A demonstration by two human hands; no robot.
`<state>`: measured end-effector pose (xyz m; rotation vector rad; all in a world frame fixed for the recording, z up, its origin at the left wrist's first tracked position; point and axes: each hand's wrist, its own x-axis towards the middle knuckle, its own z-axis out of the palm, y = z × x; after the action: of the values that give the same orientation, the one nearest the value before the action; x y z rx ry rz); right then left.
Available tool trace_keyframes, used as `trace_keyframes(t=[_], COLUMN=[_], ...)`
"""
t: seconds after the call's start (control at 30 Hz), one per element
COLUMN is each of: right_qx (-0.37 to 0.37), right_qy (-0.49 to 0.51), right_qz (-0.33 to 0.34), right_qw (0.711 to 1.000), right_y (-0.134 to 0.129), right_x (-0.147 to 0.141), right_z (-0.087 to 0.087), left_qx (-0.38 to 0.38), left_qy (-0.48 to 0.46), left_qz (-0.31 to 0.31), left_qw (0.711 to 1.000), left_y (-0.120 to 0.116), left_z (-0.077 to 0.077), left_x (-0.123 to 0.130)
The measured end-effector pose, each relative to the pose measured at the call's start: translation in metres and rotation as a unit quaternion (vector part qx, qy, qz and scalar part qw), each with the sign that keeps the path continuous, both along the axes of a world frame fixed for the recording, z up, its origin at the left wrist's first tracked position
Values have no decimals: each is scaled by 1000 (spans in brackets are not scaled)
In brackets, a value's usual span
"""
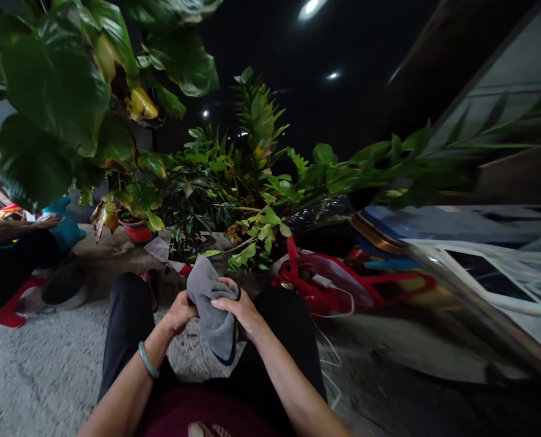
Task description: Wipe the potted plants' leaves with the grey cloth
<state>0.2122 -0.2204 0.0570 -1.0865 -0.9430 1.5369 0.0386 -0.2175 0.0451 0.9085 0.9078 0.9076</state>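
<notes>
Between my knees I hold a grey cloth [210,312], bunched up, with its lower end hanging down. My right hand [241,308] is closed on its right side, thumb pressed on the front. At the left edge of the cloth is my left hand [181,311], closed on it, with most of its fingers hidden behind the fabric. Whether something is wrapped inside the cloth cannot be seen. A pale bangle [148,360] circles my left wrist.
Potted plants [247,200] stand ahead. To my right are a red bag [313,276] with a white cable [338,358] and a blurred table [416,224]. On the left, another person's hand [47,222] shows near a dark bucket [64,286] and red stool [11,312].
</notes>
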Motion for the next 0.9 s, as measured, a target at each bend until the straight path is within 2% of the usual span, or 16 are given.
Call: trace_keyframes(t=[0.07,0.2,0.27,0.37,0.47,0.6,0.67,0.7,0.77,0.87,0.9], right_qx=[-32,-131,-165,-164,-103,50,115,135,102,-76,-105], right_qy=[3,69,99,104,77,93,113,121,122,94,85], right_qz=[-42,14,25,-11,-52,-97,-150,-169,-166,-76,-54], right_qw=[999,989,981,981,990,990,976,969,973,990,989], right_y=[5,1,-4,-6,7,55,83,94,105,90,80], right_x=[-1,-4,-9,-18,-22,-18,-23,-29,-44,-65,-68], right_z=[-11,-29,-33,-30,-6,61,90,97,93,56,44], left_qx=[22,44,51,75,128,139,115,99,66,32,26], left_qy=[4,-1,-6,-4,19,14,-6,-17,-35,-47,-54], left_qz=[-8,-20,-24,-20,19,110,159,183,225,247,242], left_qw=[1000,999,998,997,991,984,981,978,972,967,969], left_y=[6,10,11,14,18,39,57,68,90,116,122], left_z=[0,0,0,4,16,32,31,28,17,-2,-7], left_x=[-3,-7,-8,-11,-20,-42,-54,-59,-65,-67,-65])
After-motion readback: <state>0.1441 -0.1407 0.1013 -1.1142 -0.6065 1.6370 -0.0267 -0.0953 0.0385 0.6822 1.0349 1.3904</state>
